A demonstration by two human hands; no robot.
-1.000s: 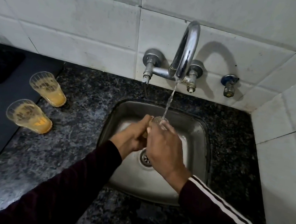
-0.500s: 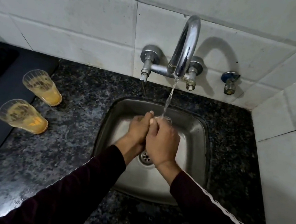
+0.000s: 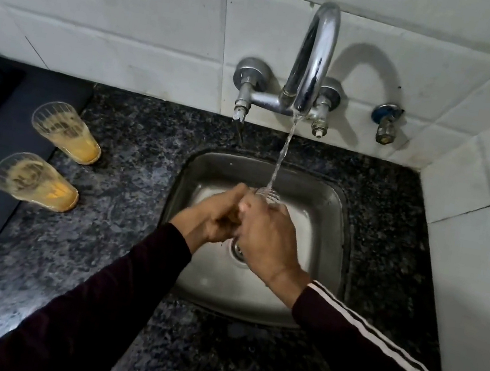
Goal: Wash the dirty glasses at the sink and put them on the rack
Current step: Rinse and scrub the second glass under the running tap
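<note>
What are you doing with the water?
A person is washing a glass in the sink, under the running tap. The right hand holds the glass in the stream, and the left hand is pressed up against it, though its fingers are partly hidden. Two more dirty glasses with orange dregs stand on the counter to the left, not yet washed. No rack is in view.

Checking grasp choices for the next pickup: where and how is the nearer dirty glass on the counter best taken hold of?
Take the nearer dirty glass by its mid wall, with the left hand coming in from the sink side. It stands upright, wide mouth up, orange residue at the bottom, and that flank looks open. Keep the grip off the rim.
</note>
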